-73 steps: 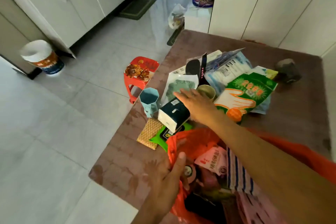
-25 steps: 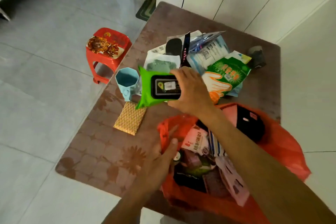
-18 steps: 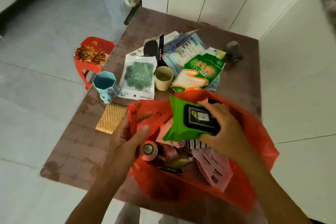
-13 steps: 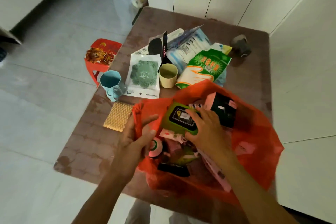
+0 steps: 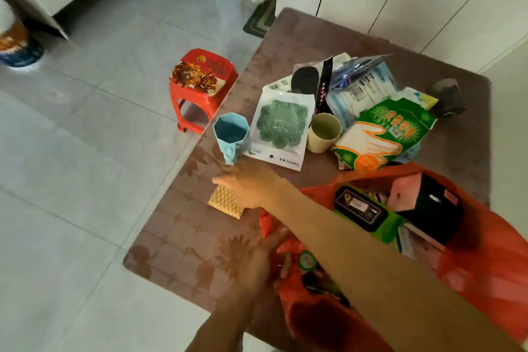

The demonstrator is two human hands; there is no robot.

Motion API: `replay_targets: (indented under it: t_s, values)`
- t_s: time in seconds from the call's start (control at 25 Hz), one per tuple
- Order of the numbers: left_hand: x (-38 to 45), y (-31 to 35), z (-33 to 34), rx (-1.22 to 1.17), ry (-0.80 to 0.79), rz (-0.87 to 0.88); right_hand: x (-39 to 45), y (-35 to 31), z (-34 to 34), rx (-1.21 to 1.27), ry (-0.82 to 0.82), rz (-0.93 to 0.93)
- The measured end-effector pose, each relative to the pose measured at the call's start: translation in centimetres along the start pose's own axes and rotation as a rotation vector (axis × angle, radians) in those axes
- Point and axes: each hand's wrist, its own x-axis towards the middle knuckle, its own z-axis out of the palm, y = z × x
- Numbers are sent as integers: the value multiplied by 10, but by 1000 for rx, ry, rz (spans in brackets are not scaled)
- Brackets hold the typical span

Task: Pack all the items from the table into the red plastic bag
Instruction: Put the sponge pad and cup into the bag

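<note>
**Packing Under Way: Several Items Still on Table**

Right hand (image 5: 251, 187) stretched across the body to the left side of the brown table (image 5: 285, 37), fingers spread and loosely extended over the yellow textured pad (image 5: 225, 203). Holding nothing; palm above the pad's upper part, actual contact impossible to judge. Left hand (image 5: 257, 263) at the near left edge of the red plastic bag (image 5: 471, 266), fingers curled on the rim, pinching the plastic and keeping the mouth open.

Bag standing at the near right corner of the table, mouth gaping upward. Inside, on top: green wipes pack (image 5: 365, 213) with a black label, lying flat; beside it to the right a black and pink box (image 5: 428, 206). Further packets lower down, partly hidden by the right forearm; a small round green lid (image 5: 307, 260) showing near the left rim.

Outside the bag, on the table: blue faceted cup (image 5: 231, 131), upright, just beyond the right hand; white packet with a green disc (image 5: 280, 128) lying flat beside it; beige cup (image 5: 324, 133), upright, touching that packet's right edge; green glove packet (image 5: 383, 134) to the right, overlapping a pile of clear and blue packets (image 5: 363, 88); dark grey object (image 5: 445, 97) near the far right corner, apart from the pile.

Red stool (image 5: 203, 86) on the tiled floor, left of the table.
</note>
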Motion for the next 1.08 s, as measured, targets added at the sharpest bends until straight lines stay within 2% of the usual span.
replay_targets:
  t_s: [0.08,0.12,0.2,0.32,0.4,0.48,0.56,0.6,0.64,0.68,0.76,0.84,0.92,1.0,1.08]
  values:
    - [8,-2,-7,-34,3,-63,35,-3,35,-177,-222,2]
    - [12,-3,-11,-36,7,-80,44,-4,43,-243,-261,17]
    - [18,-3,-18,-47,-9,-80,54,-6,43,-319,-208,16]
    - [22,-1,-19,-151,-142,-59,47,5,18,-201,-24,-37]
    - [22,2,-16,-232,-165,-61,16,20,-18,59,150,27]
    - [16,10,-8,-296,-182,-47,-50,36,-58,389,348,195]
    - [7,19,-1,-290,-203,-4,-144,57,-75,822,496,403]
    - [3,22,5,-265,-204,22,-198,66,-75,1038,518,463]
    - [-2,23,12,-241,-207,48,-249,76,-64,1155,458,527]
    - [-6,22,19,-218,-207,74,-290,85,-48,1162,315,592]
    - [-15,19,33,-159,-204,113,-335,94,-4,981,-24,744]
    - [-19,12,45,-84,-172,125,-338,100,40,768,-113,801]
    - [-24,5,56,-45,-133,150,-329,99,62,578,38,871]
    - [-28,7,63,-34,-104,168,-320,91,56,455,342,940]
    - [-32,12,65,-20,-73,178,-304,81,26,450,574,920]
